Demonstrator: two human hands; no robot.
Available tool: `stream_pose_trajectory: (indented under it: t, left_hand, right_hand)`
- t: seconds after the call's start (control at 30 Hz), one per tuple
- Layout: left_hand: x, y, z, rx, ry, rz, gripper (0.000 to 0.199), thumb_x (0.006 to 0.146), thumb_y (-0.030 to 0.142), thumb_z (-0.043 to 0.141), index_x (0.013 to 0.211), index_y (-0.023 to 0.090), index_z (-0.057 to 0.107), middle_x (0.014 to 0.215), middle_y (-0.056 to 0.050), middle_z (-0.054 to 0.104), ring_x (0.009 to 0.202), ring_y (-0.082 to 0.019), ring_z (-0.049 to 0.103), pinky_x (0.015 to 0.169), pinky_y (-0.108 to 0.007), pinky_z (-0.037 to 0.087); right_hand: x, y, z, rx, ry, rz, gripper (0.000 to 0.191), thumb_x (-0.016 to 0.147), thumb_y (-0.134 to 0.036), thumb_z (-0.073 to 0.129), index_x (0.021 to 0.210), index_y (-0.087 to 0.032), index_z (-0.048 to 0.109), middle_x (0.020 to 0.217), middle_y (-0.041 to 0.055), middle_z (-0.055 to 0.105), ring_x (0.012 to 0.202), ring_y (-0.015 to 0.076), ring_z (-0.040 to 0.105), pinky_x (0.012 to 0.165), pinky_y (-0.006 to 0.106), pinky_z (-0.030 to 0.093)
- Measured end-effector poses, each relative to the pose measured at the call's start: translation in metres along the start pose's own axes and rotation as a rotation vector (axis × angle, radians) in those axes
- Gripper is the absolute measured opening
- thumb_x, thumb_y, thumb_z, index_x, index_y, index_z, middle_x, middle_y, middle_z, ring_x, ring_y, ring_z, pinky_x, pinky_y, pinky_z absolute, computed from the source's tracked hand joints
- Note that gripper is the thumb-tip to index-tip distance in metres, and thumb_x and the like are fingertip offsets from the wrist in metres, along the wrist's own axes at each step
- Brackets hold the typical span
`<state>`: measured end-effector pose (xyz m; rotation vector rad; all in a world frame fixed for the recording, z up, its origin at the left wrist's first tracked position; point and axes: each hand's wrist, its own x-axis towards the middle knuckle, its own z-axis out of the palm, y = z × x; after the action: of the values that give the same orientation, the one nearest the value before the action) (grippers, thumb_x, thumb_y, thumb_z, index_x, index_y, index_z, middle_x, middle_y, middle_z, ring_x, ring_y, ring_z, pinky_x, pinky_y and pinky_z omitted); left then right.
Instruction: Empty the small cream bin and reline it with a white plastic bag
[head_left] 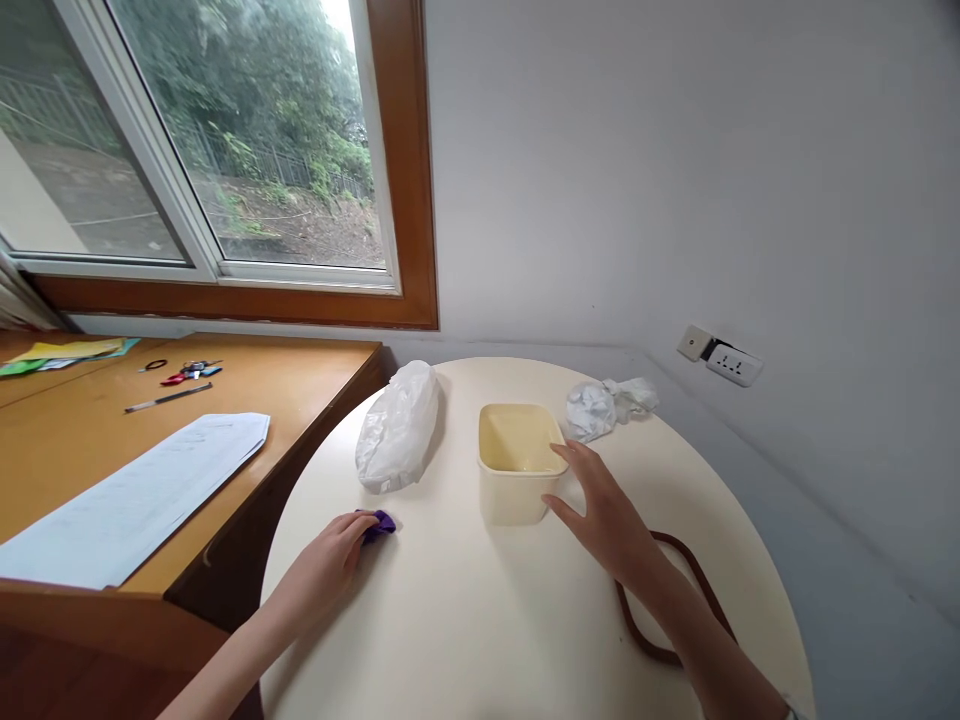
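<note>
A purple cloth (379,526) lies bunched on the white round table (465,620), pinched under the fingers of my left hand (341,550). Near the middle stands an open cream plastic container (514,497), upright, with nothing large visible inside. My right hand (600,500) is at its right front corner, thumb and fingers spread apart. The fingertips overlap the rim in view; whether they touch it I cannot tell. Partly behind my right forearm lies a brown rounded-square frame (694,565), flat on the table.
A clear plastic bag (401,425) lies behind my left hand, and a crumpled white bag (607,405) sits at the back right. On the wooden desk (315,375) to the left are paper sheets (150,490), a pen (169,398) and scissors (180,377). A wall socket (735,364) is at right.
</note>
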<state>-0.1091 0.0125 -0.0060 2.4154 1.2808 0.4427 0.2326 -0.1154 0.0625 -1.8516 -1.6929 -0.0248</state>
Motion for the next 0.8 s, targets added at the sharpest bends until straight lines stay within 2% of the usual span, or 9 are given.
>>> stream_pose_trajectory:
  t: [0.13, 0.23, 0.3, 0.33, 0.43, 0.5, 0.57, 0.63, 0.8]
  left_hand:
    - [0.005, 0.026, -0.013, -0.202, -0.005, -0.122, 0.028, 0.083, 0.032, 0.036, 0.09, 0.021, 0.061, 0.081, -0.004, 0.065, 0.069, -0.02, 0.06, 0.062, -0.029, 0.044]
    - [0.011, 0.055, -0.019, -0.531, -0.114, -0.174, 0.023, 0.082, 0.033, 0.042, 0.086, 0.02, 0.06, 0.073, -0.002, 0.063, 0.066, -0.018, 0.058, 0.058, -0.025, 0.041]
    - [0.015, 0.075, -0.018, -0.807, -0.251, -0.202, 0.02, 0.081, 0.033, 0.046, 0.086, 0.018, 0.059, 0.073, -0.002, 0.063, 0.066, -0.017, 0.058, 0.057, -0.024, 0.04]
    - [0.017, 0.085, -0.016, -0.928, -0.3, -0.216, 0.018, 0.08, 0.032, 0.049, 0.084, 0.018, 0.058, 0.072, -0.002, 0.062, 0.065, -0.015, 0.057, 0.057, -0.023, 0.04]
    - [0.023, 0.11, -0.005, -1.205, -0.398, -0.231, 0.01, 0.077, 0.027, 0.056, 0.077, 0.016, 0.057, 0.063, 0.002, 0.056, 0.057, -0.009, 0.051, 0.055, -0.019, 0.038]
    - [0.025, 0.124, 0.004, -1.3, -0.458, -0.227, 0.008, 0.076, 0.024, 0.058, 0.075, 0.016, 0.056, 0.063, 0.002, 0.055, 0.057, -0.008, 0.05, 0.055, -0.018, 0.038]
    - [0.027, 0.133, 0.013, -1.336, -0.516, -0.23, 0.008, 0.075, 0.023, 0.058, 0.077, 0.015, 0.056, 0.067, 0.001, 0.057, 0.06, -0.009, 0.052, 0.057, -0.019, 0.04]
    - [0.03, 0.138, 0.021, -1.337, -0.529, -0.242, 0.007, 0.076, 0.022, 0.058, 0.078, 0.015, 0.056, 0.068, 0.0, 0.058, 0.061, -0.01, 0.053, 0.057, -0.019, 0.04]
    - [0.038, 0.139, 0.033, -1.407, -0.492, -0.301, 0.009, 0.077, 0.022, 0.057, 0.076, 0.013, 0.06, 0.062, 0.001, 0.054, 0.054, -0.007, 0.047, 0.05, -0.016, 0.036]
  right_hand:
    - [-0.014, -0.007, -0.014, 0.112, 0.16, -0.006, 0.054, 0.081, -0.032, 0.054, 0.13, -0.025, 0.032, 0.13, 0.0089, 0.042, 0.12, 0.0244, 0.04, 0.091, 0.041, 0.043]
    - [-0.027, -0.019, -0.023, 0.268, 0.255, -0.012, 0.026, 0.082, -0.027, 0.052, 0.108, -0.024, 0.05, 0.108, 0.0055, 0.056, 0.099, 0.02, 0.053, 0.082, 0.034, 0.046]
    - [-0.035, -0.028, -0.022, 0.415, 0.126, -0.013, 0.008, 0.084, -0.026, 0.049, 0.089, -0.022, 0.055, 0.089, 0.0029, 0.06, 0.084, 0.0167, 0.057, 0.075, 0.029, 0.047]
    - [-0.038, -0.033, -0.018, 0.495, 0.009, 0.011, 0.009, 0.085, -0.026, 0.048, 0.084, -0.022, 0.056, 0.084, 0.0023, 0.061, 0.08, 0.0157, 0.057, 0.073, 0.028, 0.047]
    - [-0.044, -0.046, 0.003, 0.727, -0.333, 0.169, 0.019, 0.085, -0.032, 0.049, 0.098, -0.021, 0.057, 0.097, 0.0042, 0.062, 0.088, 0.0162, 0.057, 0.079, 0.029, 0.046]
    - [-0.046, -0.05, 0.022, 0.878, -0.427, 0.244, 0.031, 0.082, -0.035, 0.054, 0.111, -0.022, 0.053, 0.111, 0.0059, 0.058, 0.099, 0.0178, 0.054, 0.085, 0.031, 0.044]
    - [-0.047, -0.049, 0.04, 1.032, -0.433, 0.284, 0.033, 0.08, -0.035, 0.057, 0.11, -0.021, 0.053, 0.112, 0.0062, 0.057, 0.101, 0.0184, 0.054, 0.086, 0.032, 0.043]
    - [-0.047, -0.046, 0.053, 1.155, -0.386, 0.338, 0.025, 0.079, -0.034, 0.058, 0.1, -0.019, 0.056, 0.1, 0.0049, 0.061, 0.09, 0.0166, 0.056, 0.08, 0.031, 0.044]
    - [-0.044, -0.036, 0.064, 1.279, -0.274, 0.441, 0.018, 0.075, -0.032, 0.063, 0.079, -0.016, 0.057, 0.073, -0.0013, 0.057, 0.069, 0.0108, 0.052, 0.066, 0.024, 0.042]
